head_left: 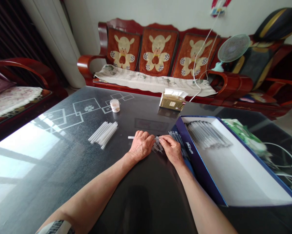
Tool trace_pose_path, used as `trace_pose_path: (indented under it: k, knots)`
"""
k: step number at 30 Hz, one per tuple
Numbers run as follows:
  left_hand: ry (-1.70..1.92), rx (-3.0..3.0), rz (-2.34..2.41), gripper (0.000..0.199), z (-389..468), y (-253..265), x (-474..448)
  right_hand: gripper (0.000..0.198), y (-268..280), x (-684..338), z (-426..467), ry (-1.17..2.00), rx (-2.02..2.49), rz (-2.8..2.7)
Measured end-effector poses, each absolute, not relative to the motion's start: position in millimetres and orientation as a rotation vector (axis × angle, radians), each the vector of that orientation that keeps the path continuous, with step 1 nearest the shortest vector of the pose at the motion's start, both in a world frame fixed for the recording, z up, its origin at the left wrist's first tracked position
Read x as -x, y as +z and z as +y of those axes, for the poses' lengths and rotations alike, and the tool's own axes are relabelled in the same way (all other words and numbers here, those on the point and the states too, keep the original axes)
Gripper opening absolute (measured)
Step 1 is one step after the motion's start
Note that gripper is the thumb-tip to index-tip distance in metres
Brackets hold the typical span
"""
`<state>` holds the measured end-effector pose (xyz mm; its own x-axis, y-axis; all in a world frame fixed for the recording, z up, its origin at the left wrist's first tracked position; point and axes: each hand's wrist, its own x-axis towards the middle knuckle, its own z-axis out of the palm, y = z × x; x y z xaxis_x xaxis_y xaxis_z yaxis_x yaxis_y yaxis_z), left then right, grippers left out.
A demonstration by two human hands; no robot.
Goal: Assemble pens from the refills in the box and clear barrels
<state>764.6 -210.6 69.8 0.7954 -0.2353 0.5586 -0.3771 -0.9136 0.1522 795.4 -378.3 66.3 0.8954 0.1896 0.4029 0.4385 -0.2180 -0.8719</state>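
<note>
Here's the left hand point(143, 144) closed over a white tube point(130, 137), one end poking out, while the right hand point(172, 150) pinches a pale piece too small to make out! Clear bits point(157, 148) lie right below them on the dark table point(62, 152). More tubes point(103, 134) over left, tub point(115, 106) behind; and on the right, a blue-edged box point(243, 175) with sticks point(206, 133) inside.

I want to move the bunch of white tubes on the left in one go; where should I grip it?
Probably across the middle of the bunch of white tubes, from above, with the nearer left hand once free, squeezing both long sides: the tubes lie roughly parallel, with those sides clear.
</note>
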Motion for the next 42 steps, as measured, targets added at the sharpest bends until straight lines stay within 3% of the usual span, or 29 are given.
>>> trace_pose_path:
  k: [8,31,36,42]
  knots:
    - [0.827,-2.728,-0.458,0.032,-210.0,67.8,-765.1,0.025,63.6,-793.8,-379.9,-0.137,1.8,-0.411]
    - [0.798,-2.722,-0.466,0.032,-208.8,66.1,-765.6,0.018,63.5,-794.5,-378.4,-0.269,1.894,-0.501]
    - [0.815,-2.718,-0.462,0.032,-208.8,65.1,-766.2,0.028,63.0,-792.6,-378.9,-0.172,1.852,-0.432]
    - [0.791,-2.72,-0.471,0.032,-208.8,65.3,-766.1,0.023,61.6,-795.8,-378.1,-0.267,1.901,-0.441]
